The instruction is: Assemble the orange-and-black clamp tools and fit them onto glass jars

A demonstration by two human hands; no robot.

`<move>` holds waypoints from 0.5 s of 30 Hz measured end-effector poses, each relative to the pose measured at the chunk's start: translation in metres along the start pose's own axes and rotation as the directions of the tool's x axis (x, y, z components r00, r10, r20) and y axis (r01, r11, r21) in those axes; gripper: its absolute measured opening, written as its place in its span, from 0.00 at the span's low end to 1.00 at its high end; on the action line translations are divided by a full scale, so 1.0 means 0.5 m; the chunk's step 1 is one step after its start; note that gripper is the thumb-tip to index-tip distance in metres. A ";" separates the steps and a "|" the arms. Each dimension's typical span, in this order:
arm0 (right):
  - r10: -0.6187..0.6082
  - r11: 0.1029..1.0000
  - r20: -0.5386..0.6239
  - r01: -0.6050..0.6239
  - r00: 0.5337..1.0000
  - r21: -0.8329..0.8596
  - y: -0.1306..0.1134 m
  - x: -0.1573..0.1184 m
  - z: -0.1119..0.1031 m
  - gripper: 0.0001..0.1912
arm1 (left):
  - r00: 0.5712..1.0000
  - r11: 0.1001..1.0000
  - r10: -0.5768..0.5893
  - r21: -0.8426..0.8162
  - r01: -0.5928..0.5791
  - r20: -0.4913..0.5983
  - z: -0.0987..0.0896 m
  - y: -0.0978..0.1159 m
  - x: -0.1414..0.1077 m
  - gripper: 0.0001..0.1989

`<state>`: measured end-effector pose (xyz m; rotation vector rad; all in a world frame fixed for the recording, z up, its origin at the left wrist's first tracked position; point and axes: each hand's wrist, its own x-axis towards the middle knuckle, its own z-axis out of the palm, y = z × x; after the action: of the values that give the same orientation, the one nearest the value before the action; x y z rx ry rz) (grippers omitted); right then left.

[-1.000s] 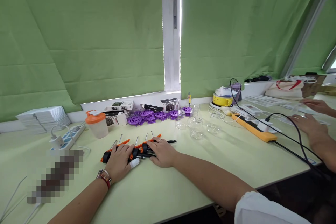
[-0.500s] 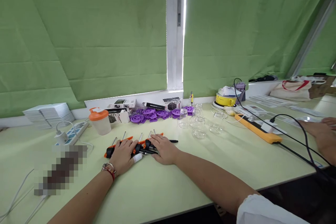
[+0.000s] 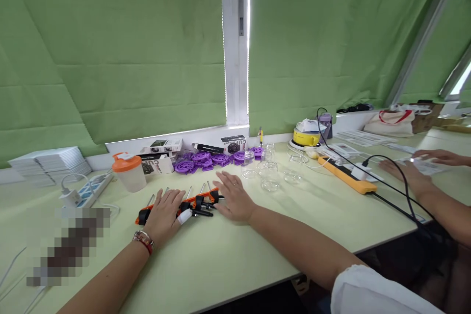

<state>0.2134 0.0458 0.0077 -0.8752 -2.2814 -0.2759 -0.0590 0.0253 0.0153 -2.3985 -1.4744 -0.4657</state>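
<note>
Several orange and black tools [image 3: 199, 202] with thin metal shafts lie in a row on the pale table [image 3: 206, 265]. My left hand [image 3: 165, 213] rests over the left part of the row, fingers spread, with a white wrap on the thumb. It covers some of the tools. My right hand [image 3: 235, 197] is at the right end of the row, its fingers apart and nothing gripped. Behind the row lie several purple wheel-shaped parts [image 3: 201, 159].
An orange-lidded cup [image 3: 129, 172] and a white power strip [image 3: 90, 191] are at the left. Clear glass-like vessels [image 3: 270, 176] stand behind my right hand. An orange power strip [image 3: 346, 175] with cables lies farther right, near another person's hands [image 3: 408, 175].
My right hand has lifted off the tools and shifted toward their right end. My left hand stays on the row. The view has turned slightly right, showing more of the other person's arms.
</note>
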 end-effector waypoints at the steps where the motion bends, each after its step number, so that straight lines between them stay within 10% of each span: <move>1: 0.016 0.999 -0.068 -0.019 0.998 -0.042 0.015 -0.010 -0.014 0.33 | 1.000 1.000 0.000 -0.020 0.000 -0.010 -0.007 0.013 0.011 0.27; 7: 0.250 0.930 -0.369 -0.328 0.895 -0.167 0.128 -0.112 -0.081 0.39 | 0.976 0.993 0.029 -0.115 -0.004 0.214 -0.040 0.121 0.108 0.26; 11: 0.625 0.747 -0.371 -0.664 0.687 0.028 0.183 -0.161 -0.081 0.47 | 0.953 0.989 -0.031 -0.126 0.072 0.300 -0.027 0.156 0.157 0.25; 15: 0.871 0.489 -0.136 -0.856 0.471 0.168 0.212 -0.162 -0.069 0.53 | 0.920 0.971 -0.042 -0.202 0.130 0.390 -0.001 0.149 0.177 0.26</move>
<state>0.3458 0.0697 -0.0236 -1.7484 -1.3649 0.1913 0.0455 0.0638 0.0472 -2.7287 -1.7791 -0.1920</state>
